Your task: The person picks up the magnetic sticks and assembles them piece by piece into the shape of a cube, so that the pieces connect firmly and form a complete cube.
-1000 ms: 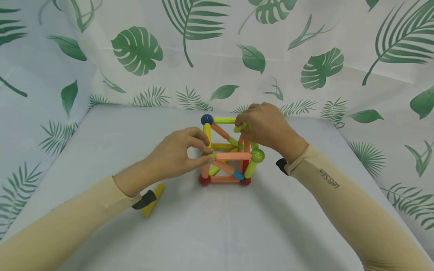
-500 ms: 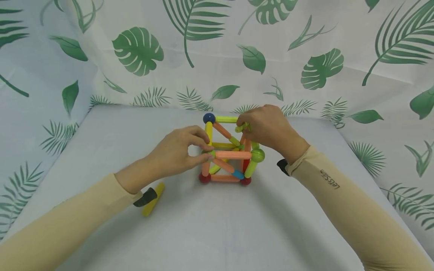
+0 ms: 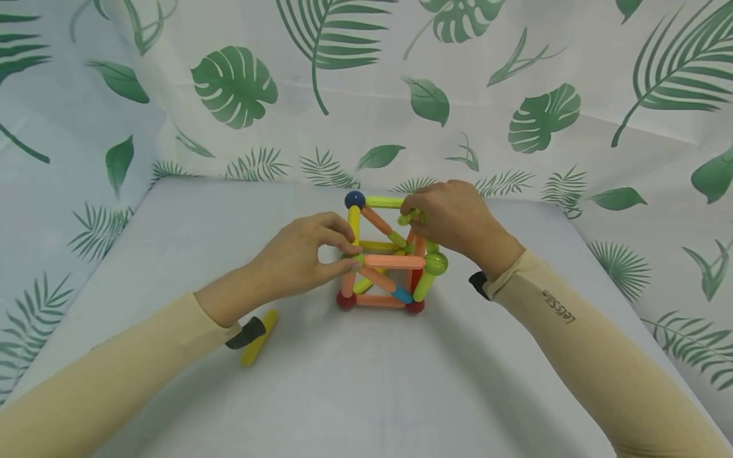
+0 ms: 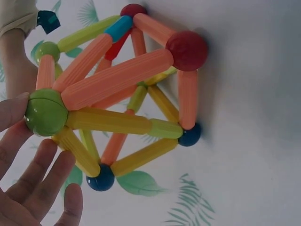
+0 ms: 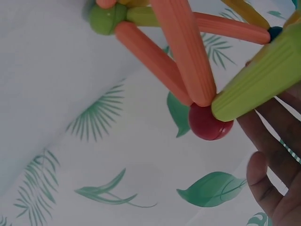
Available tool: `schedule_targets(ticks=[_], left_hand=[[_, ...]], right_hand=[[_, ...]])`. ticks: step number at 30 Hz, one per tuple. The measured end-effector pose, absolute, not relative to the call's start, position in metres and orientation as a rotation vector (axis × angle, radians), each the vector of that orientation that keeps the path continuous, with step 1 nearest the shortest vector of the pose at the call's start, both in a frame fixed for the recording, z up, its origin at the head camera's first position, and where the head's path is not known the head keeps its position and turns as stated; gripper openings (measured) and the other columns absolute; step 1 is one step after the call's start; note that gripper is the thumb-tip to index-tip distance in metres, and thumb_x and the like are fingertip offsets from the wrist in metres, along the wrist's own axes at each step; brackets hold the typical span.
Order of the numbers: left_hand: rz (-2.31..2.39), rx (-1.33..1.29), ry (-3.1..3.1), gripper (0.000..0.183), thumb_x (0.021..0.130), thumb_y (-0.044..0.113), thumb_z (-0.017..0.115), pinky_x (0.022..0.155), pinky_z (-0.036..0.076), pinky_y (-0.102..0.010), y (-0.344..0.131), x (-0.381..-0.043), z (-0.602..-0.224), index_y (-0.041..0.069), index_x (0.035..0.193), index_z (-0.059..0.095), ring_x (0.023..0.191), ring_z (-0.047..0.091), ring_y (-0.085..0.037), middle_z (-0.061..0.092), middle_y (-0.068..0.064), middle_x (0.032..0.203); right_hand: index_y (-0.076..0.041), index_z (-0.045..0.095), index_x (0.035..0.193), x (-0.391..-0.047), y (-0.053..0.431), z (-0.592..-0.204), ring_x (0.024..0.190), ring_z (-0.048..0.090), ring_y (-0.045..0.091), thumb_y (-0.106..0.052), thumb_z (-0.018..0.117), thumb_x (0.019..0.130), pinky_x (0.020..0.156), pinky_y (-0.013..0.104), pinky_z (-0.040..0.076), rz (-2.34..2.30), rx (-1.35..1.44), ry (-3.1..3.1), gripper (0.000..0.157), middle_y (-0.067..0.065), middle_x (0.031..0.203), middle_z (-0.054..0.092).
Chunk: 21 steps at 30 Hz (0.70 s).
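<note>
A cube-like frame of magnetic sticks and balls stands on the white table in the head view. My left hand (image 3: pixel 294 257) pinches the green ball (image 4: pixel 46 112) at its upper near-left corner between thumb and finger; the other fingers are spread. At the upper far-right corner, my right hand (image 3: pixel 449 213) holds a light green stick (image 5: pixel 263 77), whose end meets a red ball (image 5: pixel 209 122). That ball is hidden by the hand in the head view. A blue ball (image 3: pixel 355 200) tops the far-left corner, and another green ball (image 3: pixel 436 263) the near-right one.
A loose yellow stick (image 3: pixel 260 337) lies on the table (image 3: pixel 366 381) beside the left wrist, partly covered by its black strap. Behind the table hangs a white cloth (image 3: pixel 355 76) printed with green leaves.
The upper far side of the frame, with the blue ball, has shifted slightly to the right. Both hands keep their holds and have hardly moved.
</note>
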<state>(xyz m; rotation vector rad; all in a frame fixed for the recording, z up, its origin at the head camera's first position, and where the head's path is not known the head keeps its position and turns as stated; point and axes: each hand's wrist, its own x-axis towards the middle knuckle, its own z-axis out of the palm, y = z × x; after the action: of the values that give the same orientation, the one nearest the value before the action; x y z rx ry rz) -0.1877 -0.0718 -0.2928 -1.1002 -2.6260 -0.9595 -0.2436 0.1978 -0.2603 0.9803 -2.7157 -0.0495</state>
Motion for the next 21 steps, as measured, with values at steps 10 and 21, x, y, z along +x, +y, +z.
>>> schedule_targets(ticks=[10,21], left_hand=[[-0.924,-1.271,-2.616,0.024,0.090,0.030,0.079,0.088,0.051,-0.036,-0.081,-0.198,-0.292,0.015,0.110,0.080,0.100,0.060,-0.016,0.063,0.001,0.114],[-0.860,-1.464,-2.388,0.026,0.089,0.031,0.080,0.089,0.052,-0.037,-0.089,-0.216,-0.301,0.018,0.111,0.080,0.107,0.065,-0.019,0.069,-0.001,0.117]], right_hand=[[-0.006,0.079,0.102,-0.213,0.191,-0.257,0.072,0.071,0.024,-0.027,0.080,0.085,0.062,0.039,0.056,0.134,1.083,-2.430,0.027,0.008,0.095,0.076],[-0.012,0.072,0.078,-0.145,0.146,-0.312,0.065,0.065,0.009,-0.018,0.075,0.084,0.063,0.024,0.051,0.168,1.658,-1.977,0.009,-0.005,0.075,0.070]])
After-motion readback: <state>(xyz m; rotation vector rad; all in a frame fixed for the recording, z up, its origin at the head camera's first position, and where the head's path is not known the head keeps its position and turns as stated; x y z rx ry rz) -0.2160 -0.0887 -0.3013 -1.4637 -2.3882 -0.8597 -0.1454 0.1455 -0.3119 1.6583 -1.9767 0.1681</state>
